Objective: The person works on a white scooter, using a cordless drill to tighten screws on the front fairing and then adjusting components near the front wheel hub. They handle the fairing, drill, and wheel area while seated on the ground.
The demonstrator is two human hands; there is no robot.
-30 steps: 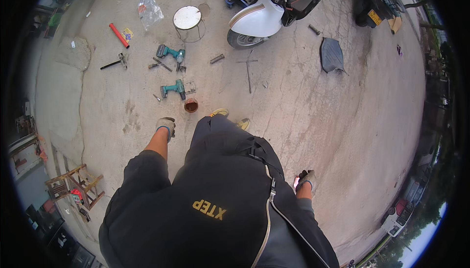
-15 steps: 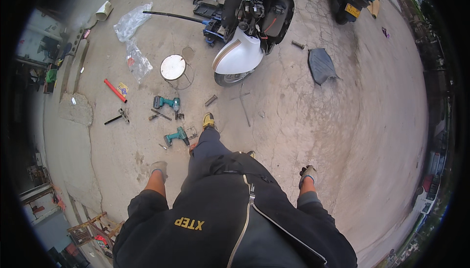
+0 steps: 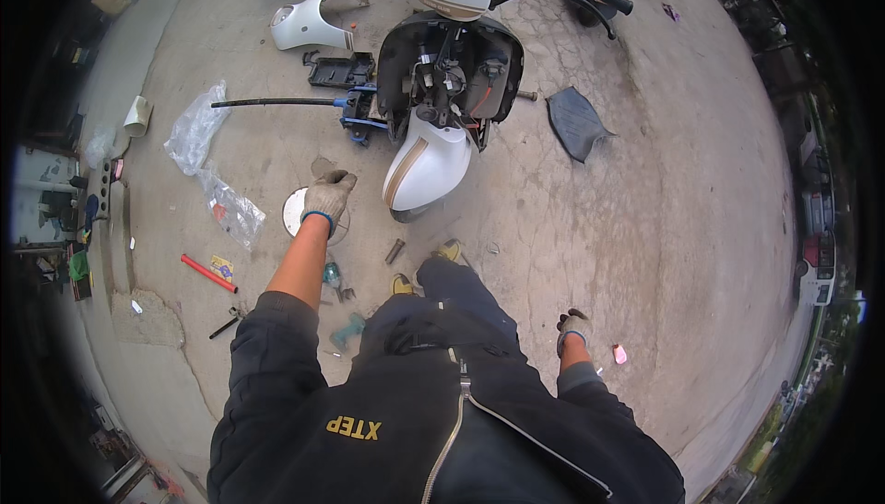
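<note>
My left hand (image 3: 327,195), in a grey glove with a blue cuff, is stretched forward with loosely bent fingers and nothing in it. It hovers over a round metal disc (image 3: 297,214) on the concrete, just left of the scooter's white front fender (image 3: 424,168). My right hand (image 3: 573,327), also gloved, hangs at my side with curled fingers; whether it holds anything is too small to tell. The scooter (image 3: 447,71) stands ahead with its front panels off and its wiring exposed. My yellow-toed shoes (image 3: 449,251) stand close to its front wheel.
A blue floor jack (image 3: 355,117) with a long black handle sits left of the scooter. A white body panel (image 3: 313,20), a black mat (image 3: 576,122), plastic bags (image 3: 195,126), a red tool (image 3: 207,274) and teal drills (image 3: 348,329) lie around. A small pink object (image 3: 619,354) lies right.
I have stepped closer to the scooter, which now fills the upper middle. My left arm has lifted from my side and reached forward over the metal disc. The right hand stays low.
</note>
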